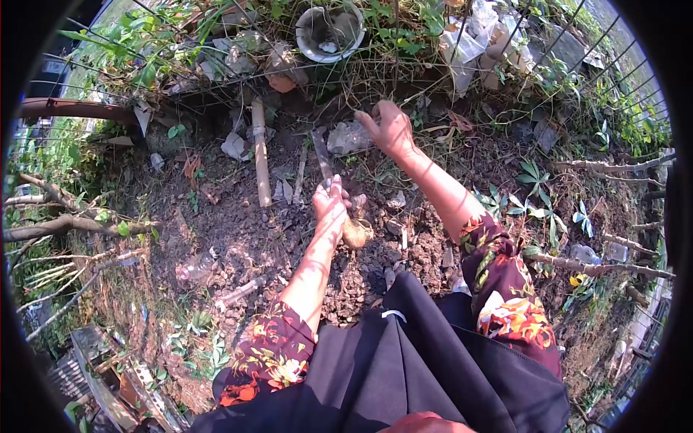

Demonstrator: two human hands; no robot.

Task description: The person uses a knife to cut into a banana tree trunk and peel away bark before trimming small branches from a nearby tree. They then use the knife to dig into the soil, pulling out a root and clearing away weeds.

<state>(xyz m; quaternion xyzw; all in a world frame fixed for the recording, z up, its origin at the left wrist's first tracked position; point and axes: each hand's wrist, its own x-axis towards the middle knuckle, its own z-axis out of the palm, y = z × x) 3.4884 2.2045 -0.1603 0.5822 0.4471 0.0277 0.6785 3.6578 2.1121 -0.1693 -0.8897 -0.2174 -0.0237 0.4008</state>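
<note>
My left hand [332, 203] is closed around a knife [321, 153], its long blade pointing away from me over the soil. A yellowish-brown rounded lump [358, 232] lies on the ground just right of that wrist. Farther forward, my right hand [390, 130] is at the edge of the dry vines [372, 90], with curled fingers and the thumb toward the left. Whatever those fingers grip is hidden. A pale grey stone [349, 137] sits between the blade and my right hand.
A wire fence [395, 43] with weeds crosses the far side, with a broken white pot [330, 35] and plastic bags [480, 40] there. A bamboo stick [260, 151] lies left of the knife. Cut branches [79, 225] reach in from the left, another branch [599, 268] from the right.
</note>
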